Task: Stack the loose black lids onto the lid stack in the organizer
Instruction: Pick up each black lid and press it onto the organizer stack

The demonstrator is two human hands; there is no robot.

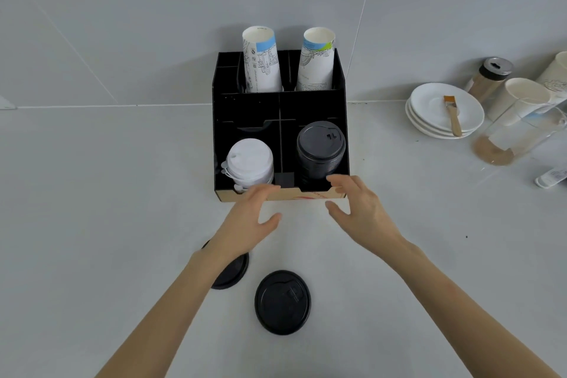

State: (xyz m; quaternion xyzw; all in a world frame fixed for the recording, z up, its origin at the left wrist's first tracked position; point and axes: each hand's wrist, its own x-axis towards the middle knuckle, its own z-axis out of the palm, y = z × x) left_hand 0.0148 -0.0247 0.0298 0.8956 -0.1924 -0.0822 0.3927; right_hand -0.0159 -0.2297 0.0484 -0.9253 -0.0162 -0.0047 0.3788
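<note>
Empty spread hands (pixel 306 215) before organizer (pixel 245 107), two loose black lids (pixel 282 302) nearer

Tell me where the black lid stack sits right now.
In the head view, the black lid stack stands in the organizer's front right compartment, beside the white lid stack and just beyond the right hand.

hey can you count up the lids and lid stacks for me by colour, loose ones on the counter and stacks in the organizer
Loose black lids on the counter: 2, one in the open and one partly under the left forearm
Black lid stack in the organizer: 1
White lid stack in the organizer: 1
Total: 4
</note>
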